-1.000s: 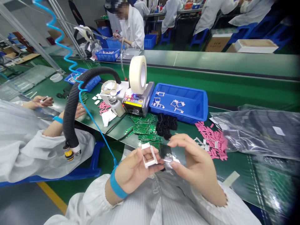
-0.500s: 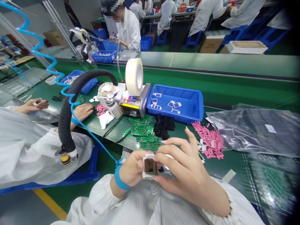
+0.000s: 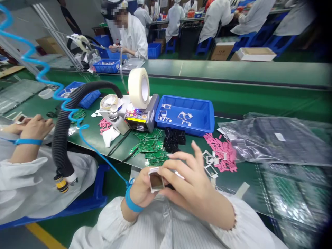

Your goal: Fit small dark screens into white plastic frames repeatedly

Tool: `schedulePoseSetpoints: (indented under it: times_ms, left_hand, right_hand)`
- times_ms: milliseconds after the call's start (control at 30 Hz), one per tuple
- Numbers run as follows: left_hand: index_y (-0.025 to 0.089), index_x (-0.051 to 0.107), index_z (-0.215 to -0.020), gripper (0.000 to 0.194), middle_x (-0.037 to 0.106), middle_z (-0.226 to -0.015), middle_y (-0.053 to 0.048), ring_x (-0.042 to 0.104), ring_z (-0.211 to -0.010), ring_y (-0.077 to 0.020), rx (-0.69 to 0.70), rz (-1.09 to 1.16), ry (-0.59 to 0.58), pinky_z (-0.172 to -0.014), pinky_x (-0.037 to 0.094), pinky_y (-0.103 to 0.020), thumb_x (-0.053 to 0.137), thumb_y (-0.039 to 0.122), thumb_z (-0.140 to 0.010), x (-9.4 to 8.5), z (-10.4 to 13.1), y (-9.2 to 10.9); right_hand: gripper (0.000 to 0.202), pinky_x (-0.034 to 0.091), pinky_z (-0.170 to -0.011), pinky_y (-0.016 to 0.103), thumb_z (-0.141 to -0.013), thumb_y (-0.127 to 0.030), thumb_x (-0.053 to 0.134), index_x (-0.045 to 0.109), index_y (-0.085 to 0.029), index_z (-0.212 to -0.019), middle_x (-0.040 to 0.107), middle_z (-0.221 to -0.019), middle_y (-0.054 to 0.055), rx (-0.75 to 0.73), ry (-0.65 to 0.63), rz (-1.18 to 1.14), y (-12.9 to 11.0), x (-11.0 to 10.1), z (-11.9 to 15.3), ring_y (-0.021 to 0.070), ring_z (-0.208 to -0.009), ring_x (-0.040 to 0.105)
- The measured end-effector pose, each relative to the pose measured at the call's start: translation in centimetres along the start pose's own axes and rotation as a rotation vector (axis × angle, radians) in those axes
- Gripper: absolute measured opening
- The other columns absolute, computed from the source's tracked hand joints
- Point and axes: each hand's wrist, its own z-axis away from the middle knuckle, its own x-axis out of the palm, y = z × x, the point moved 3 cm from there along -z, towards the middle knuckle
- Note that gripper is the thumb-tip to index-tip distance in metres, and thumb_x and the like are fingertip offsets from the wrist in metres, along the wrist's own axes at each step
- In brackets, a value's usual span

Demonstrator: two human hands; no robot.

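Observation:
My left hand (image 3: 142,188), with a blue wrist strap, is closed on a small white-framed part (image 3: 156,182) that has a dark, shiny face. My right hand (image 3: 185,176) touches the part's right side with thumb and fingers; its little finger is raised. What lies beneath the right fingers is partly hidden. Just beyond the hands are stacked green circuit boards (image 3: 151,145) and a cluster of black pieces (image 3: 174,139). Pink strips (image 3: 225,155) and loose white frames (image 3: 211,171) lie to the right. A blue bin (image 3: 185,116) holds several white frames.
A tape roll (image 3: 138,88) stands on a grey device (image 3: 141,119), beside a metal-topped bottle (image 3: 118,122). A black hose (image 3: 61,138) and coiled blue cord (image 3: 85,138) hang at left, near a co-worker's hands. Plastic-wrapped sheets (image 3: 275,138) cover the right side.
The framed part has tilted and turned in my hands, and its dark face shows more fully. More loose white frames show beside my right hand. The co-worker's hands at left have come together.

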Motion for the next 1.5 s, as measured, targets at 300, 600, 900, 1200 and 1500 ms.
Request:
schedulePoseSetpoints:
  times_ms: [300,600,900,1200,1500]
  left_hand:
    - [0.025,0.071,-0.092,0.036,0.066,-0.087,-0.002,0.058,-0.081,-0.018,-0.125,0.2,0.165,-0.082,0.048,-0.037,0.07,0.049,-0.066,-2.3,-0.1,-2.2]
    - [0.023,0.069,-0.094,0.039,0.063,-0.087,-0.002,0.055,-0.077,-0.0157,-0.23,0.221,0.104,-0.083,0.049,-0.039,0.072,0.047,-0.064,-3.2,0.5,-3.0]
    - [0.022,0.07,-0.092,0.034,0.062,-0.085,-0.002,0.054,-0.075,-0.0157,-0.258,0.234,0.156,-0.081,0.048,-0.039,0.07,0.047,-0.067,-2.7,0.5,-3.1]
    - [0.023,0.069,-0.093,0.033,0.062,-0.087,-0.002,0.055,-0.075,-0.0149,-0.26,0.312,0.158,-0.082,0.047,-0.038,0.068,0.046,-0.07,-3.9,0.8,-3.5]
    - [0.022,0.069,-0.091,0.032,0.062,-0.085,0.0,0.054,-0.072,-0.0124,-0.272,0.321,0.215,-0.08,0.046,-0.036,0.069,0.047,-0.069,-3.1,0.7,-3.6]
  right_hand:
    - [0.077,0.022,-0.107,0.057,-0.086,-0.059,0.04,0.025,-0.007,-0.142,0.038,-0.143,0.018,0.173,-0.392,0.003,2.3,1.1,2.7,0.029,-0.131,0.034]
    - [0.022,0.049,-0.085,0.039,-0.09,-0.011,0.044,0.063,-0.012,-0.101,0.066,-0.102,0.011,0.913,-0.315,0.396,17.7,-4.8,9.5,0.0194,-0.093,0.063]
    - [0.034,0.049,-0.087,0.041,-0.088,-0.031,0.056,0.054,-0.012,-0.116,0.055,-0.119,0.011,1.106,-0.354,0.64,23.5,-1.3,8.7,0.0214,-0.103,0.057]
    - [0.038,0.047,-0.089,0.044,-0.088,-0.035,0.056,0.052,-0.014,-0.119,0.053,-0.123,0.011,1.19,-0.345,0.78,27.2,-1.4,7.1,0.0229,-0.107,0.055]
    - [0.033,0.049,-0.084,0.041,-0.088,-0.033,0.055,0.054,-0.013,-0.115,0.057,-0.115,0.009,1.051,-0.405,0.707,25.6,-1.3,7.2,0.0201,-0.099,0.058]
